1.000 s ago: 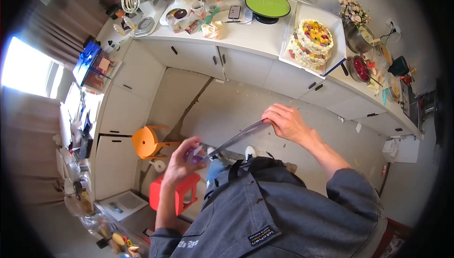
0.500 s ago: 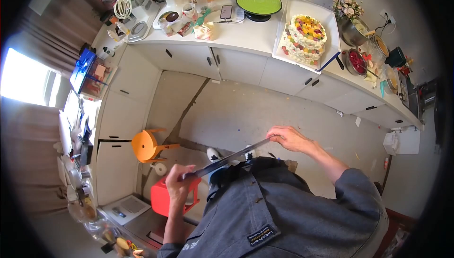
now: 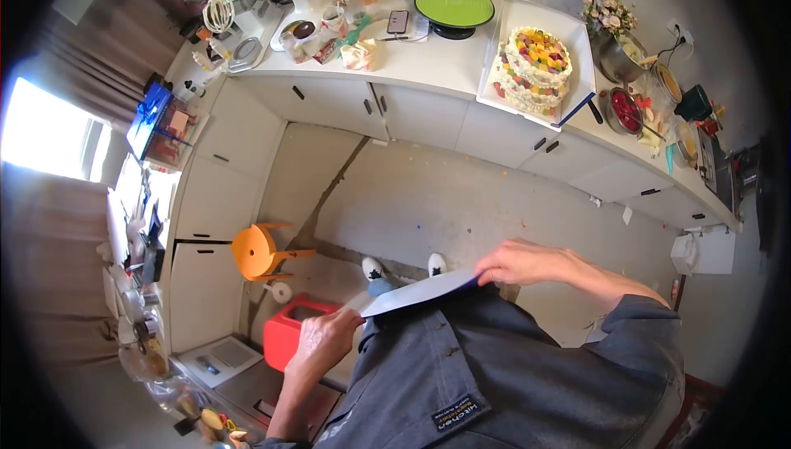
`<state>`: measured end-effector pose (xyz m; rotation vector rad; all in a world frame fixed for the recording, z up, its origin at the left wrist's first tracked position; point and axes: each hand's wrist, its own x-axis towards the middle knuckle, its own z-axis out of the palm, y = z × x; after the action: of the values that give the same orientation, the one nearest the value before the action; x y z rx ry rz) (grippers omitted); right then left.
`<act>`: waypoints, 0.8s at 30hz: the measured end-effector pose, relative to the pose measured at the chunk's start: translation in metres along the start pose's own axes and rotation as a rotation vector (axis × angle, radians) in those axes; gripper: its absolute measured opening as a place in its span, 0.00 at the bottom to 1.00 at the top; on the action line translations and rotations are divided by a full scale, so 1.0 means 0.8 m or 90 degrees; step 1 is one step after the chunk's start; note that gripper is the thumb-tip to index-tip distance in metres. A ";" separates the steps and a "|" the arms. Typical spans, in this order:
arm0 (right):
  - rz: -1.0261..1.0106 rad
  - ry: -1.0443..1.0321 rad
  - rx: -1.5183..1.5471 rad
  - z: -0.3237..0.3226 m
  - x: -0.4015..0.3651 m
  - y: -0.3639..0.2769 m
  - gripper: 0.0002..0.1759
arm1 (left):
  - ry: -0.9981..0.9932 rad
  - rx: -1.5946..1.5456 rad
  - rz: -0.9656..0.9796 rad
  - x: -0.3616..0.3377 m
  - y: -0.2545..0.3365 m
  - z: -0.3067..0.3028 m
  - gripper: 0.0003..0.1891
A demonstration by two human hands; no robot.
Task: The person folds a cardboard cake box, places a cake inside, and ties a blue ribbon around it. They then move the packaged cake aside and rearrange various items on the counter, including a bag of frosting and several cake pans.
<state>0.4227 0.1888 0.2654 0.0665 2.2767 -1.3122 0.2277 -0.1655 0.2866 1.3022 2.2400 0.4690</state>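
Note:
A thin, flat, pale sheet [image 3: 422, 293] with a dark edge spans the space between my two hands, in front of my dark apron. My left hand [image 3: 326, 339] is closed on its left end, and my right hand [image 3: 523, 264] pinches its right end. The sheet is tilted, with its right end farther from me. On the counter, a two-tier white cream cake [image 3: 535, 70] topped with fruit stands in a white tray [image 3: 583, 78]. A green turntable [image 3: 455, 6] is to the left of the cake.
White counters [image 3: 412, 58] run ahead and along the left. An orange stool [image 3: 254, 251] and a red stool [image 3: 284, 335] stand on the floor at left. Mixers, a phone [image 3: 397, 21], bowls [image 3: 624, 109] and flowers [image 3: 606, 8] are on the counter.
The sheet has turned from nearly edge-on to show its pale face. My right hand has moved slightly right and down; my left hand has shifted slightly right and down.

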 end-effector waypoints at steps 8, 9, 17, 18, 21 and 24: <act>0.042 -0.076 0.037 -0.041 0.003 -0.023 0.15 | 0.128 -0.005 0.059 0.001 -0.002 -0.020 0.02; 0.042 -0.071 0.033 -0.054 0.000 -0.039 0.15 | 0.143 0.003 0.054 0.002 0.006 -0.039 0.02; 0.096 -0.209 0.080 -0.047 0.041 -0.027 0.13 | -0.075 -0.011 -0.087 -0.018 -0.011 -0.024 0.03; 0.137 -0.224 0.103 -0.038 0.052 -0.022 0.11 | -0.100 0.004 -0.137 -0.024 -0.016 -0.014 0.05; -0.051 -0.149 -0.010 -0.011 0.075 0.010 0.11 | -0.097 0.022 -0.158 -0.035 -0.001 -0.003 0.09; -0.062 -0.135 -0.135 -0.018 0.072 -0.021 0.14 | -0.033 0.037 -0.104 -0.057 0.029 0.010 0.10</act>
<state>0.3618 0.1799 0.2590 -0.2484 2.2438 -1.0617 0.2671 -0.1941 0.3038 1.1346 2.3077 0.3094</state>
